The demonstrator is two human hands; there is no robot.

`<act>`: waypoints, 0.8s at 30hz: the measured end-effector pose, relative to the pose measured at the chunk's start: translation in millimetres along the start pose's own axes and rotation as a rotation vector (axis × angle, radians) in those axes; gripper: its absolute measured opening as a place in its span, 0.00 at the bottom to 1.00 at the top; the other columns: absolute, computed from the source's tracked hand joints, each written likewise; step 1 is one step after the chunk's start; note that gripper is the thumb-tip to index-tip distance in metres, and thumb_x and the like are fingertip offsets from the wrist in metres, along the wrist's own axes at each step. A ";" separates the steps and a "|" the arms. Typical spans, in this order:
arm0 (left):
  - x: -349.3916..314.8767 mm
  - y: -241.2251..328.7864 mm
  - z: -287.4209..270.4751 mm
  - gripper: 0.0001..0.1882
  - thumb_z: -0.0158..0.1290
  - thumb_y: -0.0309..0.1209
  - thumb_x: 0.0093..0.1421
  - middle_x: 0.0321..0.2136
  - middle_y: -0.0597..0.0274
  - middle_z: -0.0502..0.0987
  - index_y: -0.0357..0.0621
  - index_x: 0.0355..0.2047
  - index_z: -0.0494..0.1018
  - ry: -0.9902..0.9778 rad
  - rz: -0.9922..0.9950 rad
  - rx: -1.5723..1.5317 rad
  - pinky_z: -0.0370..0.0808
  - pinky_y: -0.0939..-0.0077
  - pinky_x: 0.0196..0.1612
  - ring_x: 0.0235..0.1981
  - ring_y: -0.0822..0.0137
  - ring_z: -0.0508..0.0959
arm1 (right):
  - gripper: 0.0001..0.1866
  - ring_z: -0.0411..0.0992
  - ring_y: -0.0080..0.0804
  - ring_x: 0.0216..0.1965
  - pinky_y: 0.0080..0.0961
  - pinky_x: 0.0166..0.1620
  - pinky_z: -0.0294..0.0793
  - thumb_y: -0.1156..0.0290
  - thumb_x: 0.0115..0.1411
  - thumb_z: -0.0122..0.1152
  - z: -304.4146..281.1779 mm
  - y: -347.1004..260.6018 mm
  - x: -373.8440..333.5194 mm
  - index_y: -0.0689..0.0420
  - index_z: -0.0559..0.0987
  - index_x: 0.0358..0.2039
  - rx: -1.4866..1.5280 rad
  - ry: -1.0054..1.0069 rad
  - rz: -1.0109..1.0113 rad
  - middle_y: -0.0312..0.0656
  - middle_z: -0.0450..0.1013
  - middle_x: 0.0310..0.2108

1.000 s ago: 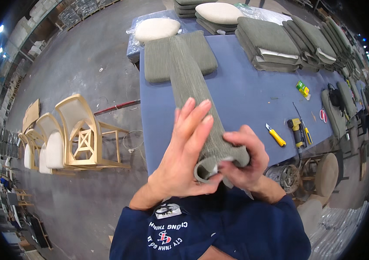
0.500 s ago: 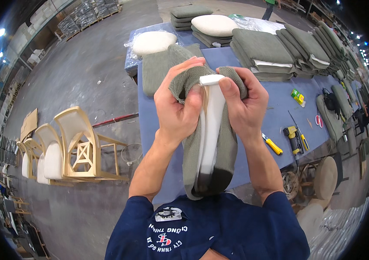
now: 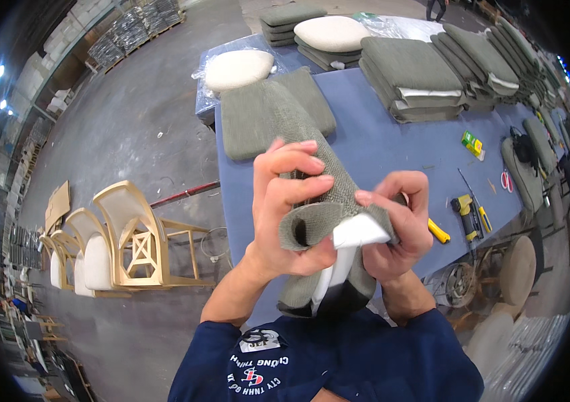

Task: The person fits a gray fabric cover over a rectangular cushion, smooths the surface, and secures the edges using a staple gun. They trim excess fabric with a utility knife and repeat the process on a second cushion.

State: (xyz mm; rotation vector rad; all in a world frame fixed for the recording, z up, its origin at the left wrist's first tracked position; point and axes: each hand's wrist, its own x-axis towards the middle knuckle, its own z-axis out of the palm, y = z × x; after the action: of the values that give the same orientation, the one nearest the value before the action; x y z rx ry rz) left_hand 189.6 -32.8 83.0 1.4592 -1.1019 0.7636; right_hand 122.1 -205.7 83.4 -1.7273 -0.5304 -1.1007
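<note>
Blue tabletop [image 3: 392, 151] lies beyond; white lettering [image 3: 278, 360] arcs around a logo [image 3: 252, 376] on the navy shirt [image 3: 385, 355]; grey-green fabric [image 3: 332, 187], white inside showing, is above the near edge, left hand [image 3: 288, 214] curled round its rolled side, right hand [image 3: 400, 224] closed on the other.

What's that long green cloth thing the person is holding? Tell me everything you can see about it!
The grey-green cloth piece looks woven and long. Its near end is open and curls into a loop on the left, with a bright white part poking out. Below, a fold hangs toward the person, showing white inside and a dark patch. The left hand and right hand grip its sides. The far end slants away over a cushion; I can't tell whether they touch.
</note>
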 end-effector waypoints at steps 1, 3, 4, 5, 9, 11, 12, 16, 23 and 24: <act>-5.7 -8.6 4.8 0.28 0.64 0.44 0.56 0.51 0.49 0.72 0.40 0.51 0.76 0.039 0.044 -0.011 0.67 0.45 0.68 0.57 0.45 0.76 | 0.21 0.73 0.29 0.33 0.23 0.35 0.72 0.77 0.46 0.77 3.5 -1.4 0.4 0.61 0.89 0.44 0.018 0.022 -0.009 0.42 0.75 0.37; -13.5 -8.6 19.2 0.25 0.64 0.43 0.56 0.50 0.51 0.73 0.41 0.50 0.78 0.112 0.038 -0.076 0.59 0.38 0.73 0.58 0.44 0.76 | 0.20 0.74 0.28 0.33 0.22 0.36 0.74 0.78 0.47 0.76 0.9 -1.7 2.5 0.61 0.89 0.44 0.040 0.030 -0.020 0.44 0.76 0.39; -14.5 -9.7 26.8 0.24 0.63 0.42 0.57 0.50 0.51 0.73 0.41 0.49 0.78 0.128 0.046 -0.081 0.59 0.38 0.73 0.58 0.45 0.77 | 0.20 0.75 0.28 0.34 0.22 0.37 0.76 0.79 0.47 0.75 -3.2 -2.1 4.8 0.62 0.89 0.44 0.039 0.008 -0.024 0.45 0.77 0.40; -15.3 -11.4 33.2 0.24 0.63 0.42 0.57 0.50 0.51 0.73 0.41 0.49 0.78 0.145 0.053 -0.085 0.59 0.37 0.73 0.58 0.45 0.77 | 0.20 0.75 0.29 0.34 0.23 0.37 0.76 0.79 0.47 0.76 -7.1 -4.9 7.3 0.62 0.89 0.44 0.035 -0.009 0.009 0.45 0.77 0.40; -12.4 -16.4 46.7 0.17 0.60 0.42 0.65 0.48 0.51 0.75 0.42 0.45 0.78 0.201 0.069 -0.125 0.63 0.37 0.71 0.55 0.45 0.79 | 0.21 0.74 0.29 0.33 0.23 0.34 0.73 0.79 0.45 0.77 -15.2 -3.7 9.1 0.62 0.89 0.44 -0.028 -0.038 0.021 0.45 0.78 0.41; -9.8 -15.5 50.6 0.14 0.57 0.41 0.70 0.46 0.52 0.76 0.42 0.44 0.77 0.229 0.078 -0.156 0.64 0.36 0.70 0.53 0.46 0.80 | 0.21 0.73 0.27 0.32 0.22 0.32 0.70 0.79 0.45 0.77 -14.3 -5.8 9.4 0.62 0.89 0.44 -0.009 -0.027 0.008 0.44 0.77 0.42; -10.8 -16.1 52.3 0.14 0.57 0.41 0.71 0.46 0.53 0.76 0.42 0.43 0.77 0.236 0.078 -0.166 0.64 0.35 0.70 0.53 0.46 0.80 | 0.21 0.72 0.27 0.31 0.22 0.31 0.68 0.80 0.45 0.78 -12.3 -6.6 9.3 0.62 0.89 0.44 0.001 -0.021 0.002 0.43 0.77 0.42; -13.6 -16.5 60.4 0.11 0.55 0.38 0.72 0.46 0.58 0.78 0.43 0.43 0.76 0.250 0.093 -0.188 0.64 0.34 0.71 0.55 0.47 0.81 | 0.20 0.69 0.25 0.29 0.23 0.31 0.62 0.74 0.46 0.80 -3.0 9.4 0.3 0.60 0.88 0.42 0.069 0.076 -0.112 0.41 0.77 0.42; -18.7 -19.5 61.0 0.06 0.59 0.30 0.69 0.45 0.58 0.83 0.45 0.42 0.75 0.196 0.078 -0.226 0.68 0.43 0.67 0.49 0.50 0.86 | 0.12 0.67 0.24 0.29 0.29 0.31 0.56 0.62 0.60 0.73 -25.4 -0.7 -1.4 0.58 0.86 0.36 0.022 -0.130 -0.131 0.41 0.79 0.37; -16.0 -18.9 60.7 0.05 0.58 0.30 0.69 0.45 0.58 0.83 0.45 0.42 0.75 0.183 0.065 -0.242 0.68 0.43 0.66 0.49 0.50 0.85 | 0.13 0.67 0.24 0.28 0.29 0.31 0.56 0.61 0.61 0.73 -32.8 -2.9 -3.5 0.58 0.86 0.35 -0.010 -0.221 -0.124 0.41 0.80 0.36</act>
State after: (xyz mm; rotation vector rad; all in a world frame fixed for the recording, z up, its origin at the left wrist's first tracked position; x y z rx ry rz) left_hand 194.5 -89.1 49.7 1.1327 -1.0645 0.7648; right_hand 104.0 -233.4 85.4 -1.8570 -0.7792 -1.0042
